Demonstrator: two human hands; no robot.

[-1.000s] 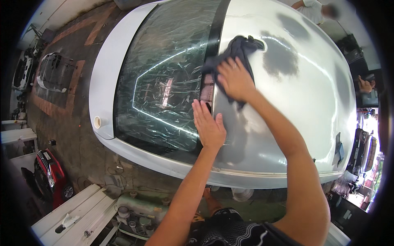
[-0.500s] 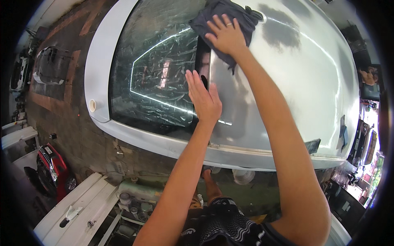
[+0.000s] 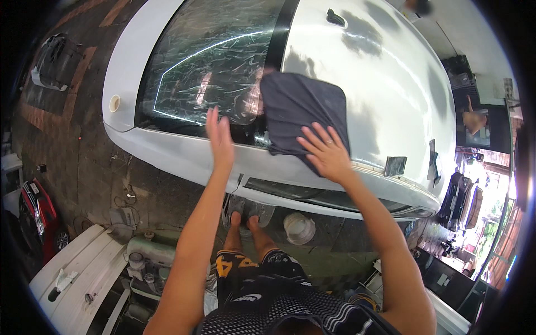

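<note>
My right hand (image 3: 328, 153) lies flat with fingers spread on a dark grey cloth (image 3: 304, 103). The cloth is laid over the near edge of a white car's roof (image 3: 385, 100), where it meets the glass. Grey patches mark the roof paint. My left hand (image 3: 220, 137), fingers stretched and slightly blurred, is held over the near edge of the car's window (image 3: 206, 67), holding nothing. Whether it touches the car I cannot tell. Whitish streaks cover the glass.
A dark flat block (image 3: 395, 166) sits on the roof's near edge, with a dark upright piece (image 3: 434, 162) beyond it. A whitish bucket (image 3: 300, 229) stands near my feet. White panels (image 3: 72, 273) lie lower left. Another person (image 3: 474, 120) is at far right.
My right hand and the cloth have come toward me from the far roof to its near edge, and the cloth is now spread flatter. My left hand has shifted left.
</note>
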